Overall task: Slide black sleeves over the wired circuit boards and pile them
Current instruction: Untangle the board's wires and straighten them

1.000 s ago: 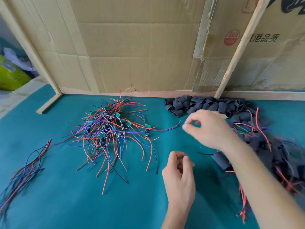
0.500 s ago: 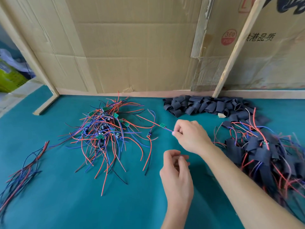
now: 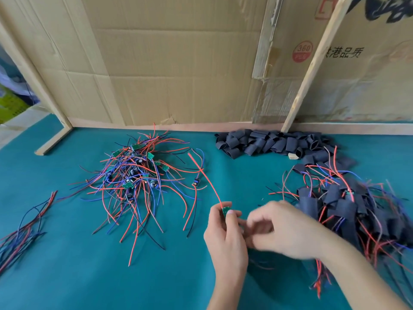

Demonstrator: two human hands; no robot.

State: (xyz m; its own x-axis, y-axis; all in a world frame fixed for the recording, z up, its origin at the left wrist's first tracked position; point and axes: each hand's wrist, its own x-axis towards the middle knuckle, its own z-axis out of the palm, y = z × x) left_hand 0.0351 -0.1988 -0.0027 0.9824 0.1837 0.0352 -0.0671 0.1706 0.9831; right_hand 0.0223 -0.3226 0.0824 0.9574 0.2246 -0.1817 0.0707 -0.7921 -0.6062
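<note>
A small green circuit board (image 3: 225, 210) is pinched between the thumb and fingers (image 3: 231, 217) of the left hand (image 3: 225, 240), low over the counter (image 3: 67, 265), which is covered in teal cloth. A red wire (image 3: 204, 175) rises from the board, up and away to the left of the fingers. The right hand (image 3: 281, 231) is blurred and lies just right of the left hand, its fingers curled toward the board; whether anything is held in them cannot be told.

Well left of the fingers a tangle of wired boards (image 3: 136, 175) with red, blue and black leads is spread on the cloth, and one loose board (image 3: 196, 182) lies between that tangle and the fingers. Beyond the fingers, against the back edge, empty black sleeves (image 3: 268, 144) are heaped. Right of the fingers a pile of sleeved boards (image 3: 348, 209) is seen, wires trailing out. A bundle of loose wires (image 3: 24, 227) lies at the far left.

The counter is backed by a wall of flattened cardboard (image 3: 178, 63) braced with pale wooden battens (image 3: 312, 68); a red round stamp and printed characters are seen on the right panel
</note>
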